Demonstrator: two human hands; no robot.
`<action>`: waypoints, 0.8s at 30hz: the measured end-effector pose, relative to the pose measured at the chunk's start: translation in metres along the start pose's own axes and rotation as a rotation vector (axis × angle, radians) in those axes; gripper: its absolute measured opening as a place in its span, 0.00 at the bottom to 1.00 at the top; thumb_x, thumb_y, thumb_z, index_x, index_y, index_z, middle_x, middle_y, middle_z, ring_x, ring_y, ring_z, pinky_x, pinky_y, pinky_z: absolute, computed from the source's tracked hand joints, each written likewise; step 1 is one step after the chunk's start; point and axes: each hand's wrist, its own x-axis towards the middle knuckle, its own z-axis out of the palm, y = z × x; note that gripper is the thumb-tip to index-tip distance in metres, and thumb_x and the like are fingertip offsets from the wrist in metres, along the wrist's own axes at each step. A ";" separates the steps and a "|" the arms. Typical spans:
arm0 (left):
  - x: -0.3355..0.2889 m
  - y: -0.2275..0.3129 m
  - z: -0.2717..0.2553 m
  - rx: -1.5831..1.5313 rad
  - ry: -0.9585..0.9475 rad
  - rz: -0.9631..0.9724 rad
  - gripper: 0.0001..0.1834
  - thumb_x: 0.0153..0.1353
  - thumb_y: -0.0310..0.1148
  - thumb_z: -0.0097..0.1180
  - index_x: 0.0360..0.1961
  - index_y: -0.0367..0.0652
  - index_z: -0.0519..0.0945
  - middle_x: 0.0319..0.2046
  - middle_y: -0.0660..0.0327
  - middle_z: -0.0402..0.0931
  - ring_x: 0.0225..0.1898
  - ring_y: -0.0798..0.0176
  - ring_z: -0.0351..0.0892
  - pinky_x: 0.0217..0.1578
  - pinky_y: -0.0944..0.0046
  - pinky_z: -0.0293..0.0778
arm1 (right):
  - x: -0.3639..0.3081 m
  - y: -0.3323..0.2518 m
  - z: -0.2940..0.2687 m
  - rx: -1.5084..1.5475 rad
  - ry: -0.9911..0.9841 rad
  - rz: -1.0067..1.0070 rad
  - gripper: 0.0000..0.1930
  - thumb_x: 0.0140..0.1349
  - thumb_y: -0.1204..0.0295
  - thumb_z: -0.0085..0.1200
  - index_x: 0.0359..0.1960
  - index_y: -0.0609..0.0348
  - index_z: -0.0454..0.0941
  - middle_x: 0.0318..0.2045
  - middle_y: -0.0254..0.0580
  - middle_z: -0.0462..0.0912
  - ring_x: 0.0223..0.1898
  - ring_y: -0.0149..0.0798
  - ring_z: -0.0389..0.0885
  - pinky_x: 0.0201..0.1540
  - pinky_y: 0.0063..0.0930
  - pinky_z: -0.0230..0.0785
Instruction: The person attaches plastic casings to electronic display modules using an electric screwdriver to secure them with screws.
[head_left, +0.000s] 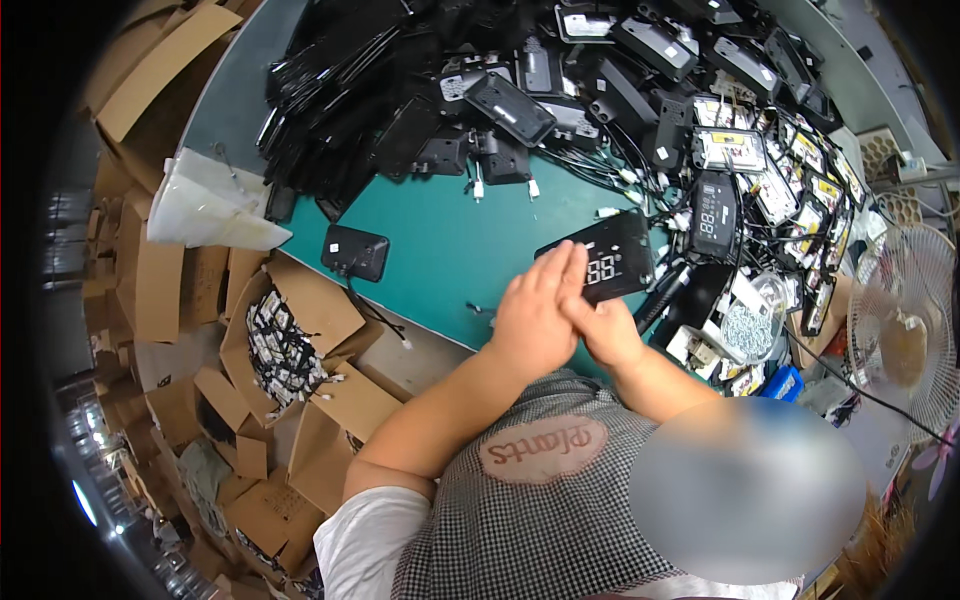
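A black display panel with white digits lies tilted at the table's near middle, right at my hands. My left hand is stretched flat, its fingers straight and close together over the panel's left part. Against it rests my right hand at the panel's near edge, thumb toward the left hand. The right fingers are mostly hidden, so their grip cannot be made out. Another digit panel lies just right, among cables. Off to the left sits a small black housing with a cable hanging over the table edge.
Black housings and cables are heaped along the back of the green table. On the right lie several metal-cased modules, a tub of screws, a blue container and a fan. Cardboard boxes stand left.
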 end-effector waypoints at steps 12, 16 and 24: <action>0.105 -0.277 -0.008 0.315 0.205 -0.492 0.21 0.52 0.39 0.63 0.47 0.45 0.79 0.47 0.54 0.76 0.50 0.49 0.74 0.49 0.54 0.72 | 0.043 -0.010 -0.025 -0.011 0.389 -0.057 0.19 0.67 0.69 0.49 0.57 0.65 0.66 0.50 0.39 0.74 0.51 0.33 0.72 0.56 0.29 0.63; 0.118 -0.307 0.003 0.542 -0.049 -0.558 0.16 0.50 0.42 0.64 0.39 0.48 0.80 0.42 0.57 0.77 0.45 0.54 0.76 0.46 0.56 0.74 | 0.051 -0.015 -0.022 -0.036 0.308 -0.131 0.19 0.68 0.70 0.43 0.57 0.67 0.65 0.50 0.42 0.74 0.48 0.33 0.75 0.51 0.28 0.68; 0.091 -0.256 -0.055 -0.469 0.195 -0.744 0.09 0.58 0.30 0.56 0.39 0.38 0.76 0.29 0.61 0.78 0.31 0.65 0.79 0.27 0.64 0.73 | 0.065 -0.019 -0.024 -0.049 0.172 0.092 0.16 0.65 0.72 0.44 0.51 0.68 0.68 0.39 0.45 0.79 0.35 0.39 0.81 0.27 0.28 0.78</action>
